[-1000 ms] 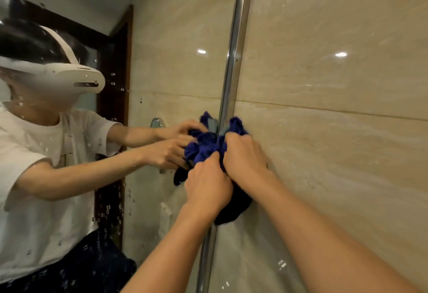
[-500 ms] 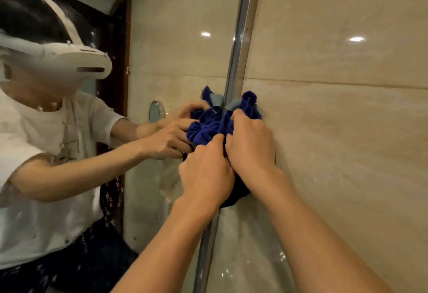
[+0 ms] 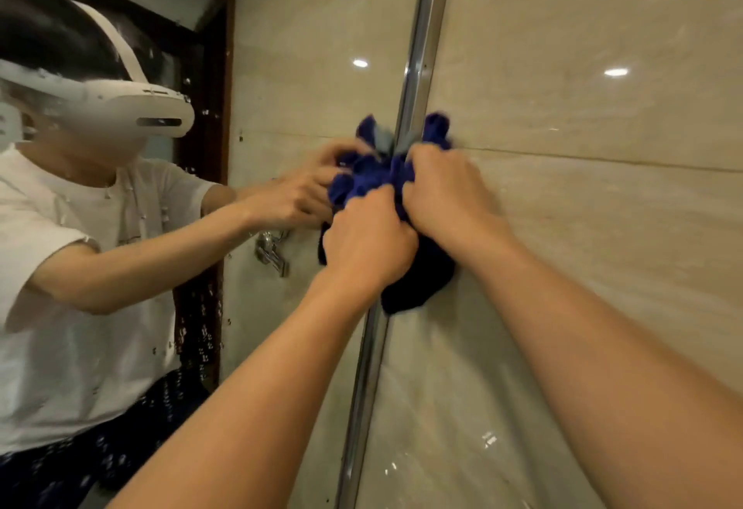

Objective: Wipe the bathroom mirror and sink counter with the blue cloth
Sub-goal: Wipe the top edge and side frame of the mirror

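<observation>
Both hands' grip on the blue cloth (image 3: 364,178) stays bunched.

1 head-worn view is aimed forward, close to the mirror's metal edge (image 3: 416,78) and tiled wall (image 3: 583,227); the mirror (image 3: 281,46) fills the left half.
</observation>
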{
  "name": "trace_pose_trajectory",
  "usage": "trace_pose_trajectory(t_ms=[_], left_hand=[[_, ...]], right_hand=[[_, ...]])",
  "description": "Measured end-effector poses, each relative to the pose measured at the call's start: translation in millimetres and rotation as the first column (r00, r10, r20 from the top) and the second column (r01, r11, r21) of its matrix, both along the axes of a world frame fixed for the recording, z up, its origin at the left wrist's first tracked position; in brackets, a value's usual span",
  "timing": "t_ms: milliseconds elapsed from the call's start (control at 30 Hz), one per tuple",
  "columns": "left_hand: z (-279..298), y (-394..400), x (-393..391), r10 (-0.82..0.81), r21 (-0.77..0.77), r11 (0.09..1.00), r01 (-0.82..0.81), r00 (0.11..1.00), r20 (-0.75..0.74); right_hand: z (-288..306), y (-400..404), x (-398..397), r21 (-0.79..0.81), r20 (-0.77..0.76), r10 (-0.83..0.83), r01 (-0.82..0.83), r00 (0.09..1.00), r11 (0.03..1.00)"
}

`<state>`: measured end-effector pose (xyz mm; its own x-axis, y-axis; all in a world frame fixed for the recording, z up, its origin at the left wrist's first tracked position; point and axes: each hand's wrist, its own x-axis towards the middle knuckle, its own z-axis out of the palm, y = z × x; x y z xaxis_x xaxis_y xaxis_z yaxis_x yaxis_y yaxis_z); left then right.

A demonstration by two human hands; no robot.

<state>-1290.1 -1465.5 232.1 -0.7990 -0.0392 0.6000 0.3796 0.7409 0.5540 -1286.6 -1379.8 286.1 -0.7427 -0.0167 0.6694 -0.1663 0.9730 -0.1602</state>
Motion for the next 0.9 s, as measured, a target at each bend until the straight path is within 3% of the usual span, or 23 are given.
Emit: trace_pose_trajectory(t_ms=[133,333,700,900], left_hand=[[23,8,-7,0.007,0.041,0.999,-0.003,0.995,-0.096],[-55,-3,-17,-0.032,0.122,0.991,0.045,0.993,-0.110],[-197,-7,-8,-0.058,0.127,0.991,0.036,0.984,0.170],[-197,-9,-6,-0.113,0.195,0.978,0.070,0.969,0.220]], right_hand=[[30,0,-9,-0.042,-0.097,-0.004,0.000,0.995,0.999],[-44,-1,-11,-0.072,-0.115,0.005,-0.013,0.993,0.997],[-180,-7,-2,-0.041,0.149,-0.065,0.071,0.987,0.997],[-179,-10,2,0.004,0.260,-0.072,0.074,0.963,0.997]])
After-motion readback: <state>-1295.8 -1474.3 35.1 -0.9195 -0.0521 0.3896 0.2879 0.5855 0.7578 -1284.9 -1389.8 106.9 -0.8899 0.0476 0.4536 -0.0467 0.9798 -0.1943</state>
